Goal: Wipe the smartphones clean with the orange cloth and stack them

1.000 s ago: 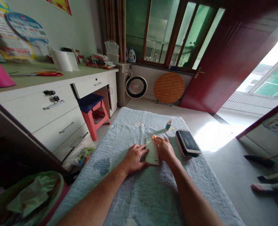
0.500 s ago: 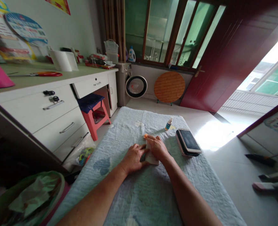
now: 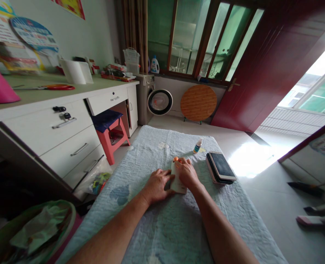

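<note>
A pale phone [image 3: 176, 185] lies on the light blue quilted cloth [image 3: 162, 227] in front of me. My left hand [image 3: 157, 186] rests flat beside it, its fingers touching the phone's left edge. My right hand [image 3: 186, 173] lies over the phone's top half, fingers pressed together on a small orange thing [image 3: 175, 159] at the phone's upper end; I cannot make out what it is. A small spray bottle [image 3: 196, 146] stands further back. A stack of phones [image 3: 221, 167] lies to the right.
A white desk with drawers [image 3: 55, 124] runs along the left, a red stool [image 3: 110, 135] under it. A green-lined bin [image 3: 33, 231] sits at the lower left. A washing machine [image 3: 154, 99], a round wooden board [image 3: 198, 103] and a dark red door [image 3: 272, 62] stand behind.
My right hand slid left across the phone from its right edge, then came back slightly right. It now covers the phone's top half. The left hand stayed put.
</note>
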`<action>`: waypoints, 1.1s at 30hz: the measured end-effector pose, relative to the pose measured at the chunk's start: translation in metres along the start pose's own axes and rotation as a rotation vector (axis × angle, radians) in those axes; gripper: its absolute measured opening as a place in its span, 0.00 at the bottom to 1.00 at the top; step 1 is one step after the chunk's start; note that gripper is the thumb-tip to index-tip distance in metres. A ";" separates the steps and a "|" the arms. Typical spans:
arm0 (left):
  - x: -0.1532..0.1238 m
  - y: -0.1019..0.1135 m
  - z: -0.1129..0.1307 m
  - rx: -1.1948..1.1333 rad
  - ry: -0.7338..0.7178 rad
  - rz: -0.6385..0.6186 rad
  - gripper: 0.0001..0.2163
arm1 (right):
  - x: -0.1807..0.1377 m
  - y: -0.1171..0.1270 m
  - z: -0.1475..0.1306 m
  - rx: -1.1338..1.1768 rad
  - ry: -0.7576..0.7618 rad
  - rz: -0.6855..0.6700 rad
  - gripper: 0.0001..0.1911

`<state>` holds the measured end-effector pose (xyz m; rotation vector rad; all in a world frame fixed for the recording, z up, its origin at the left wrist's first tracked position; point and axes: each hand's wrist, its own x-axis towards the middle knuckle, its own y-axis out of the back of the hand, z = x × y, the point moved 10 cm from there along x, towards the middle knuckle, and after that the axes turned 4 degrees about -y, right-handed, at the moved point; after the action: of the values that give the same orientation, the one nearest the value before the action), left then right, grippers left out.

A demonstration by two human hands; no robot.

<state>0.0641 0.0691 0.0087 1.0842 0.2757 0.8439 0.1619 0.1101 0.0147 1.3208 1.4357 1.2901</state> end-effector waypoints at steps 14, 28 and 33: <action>-0.001 0.003 0.002 -0.012 0.002 0.008 0.23 | -0.002 0.004 -0.001 -0.022 -0.012 -0.010 0.18; 0.000 0.002 0.002 -0.019 -0.007 0.012 0.25 | 0.000 0.002 -0.016 -0.014 0.010 -0.044 0.19; -0.001 0.002 0.002 -0.003 -0.009 0.026 0.23 | -0.004 0.002 0.009 -0.071 -0.063 -0.043 0.17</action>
<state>0.0638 0.0676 0.0114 1.0908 0.2528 0.8622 0.1713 0.1072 0.0145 1.2664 1.3553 1.2494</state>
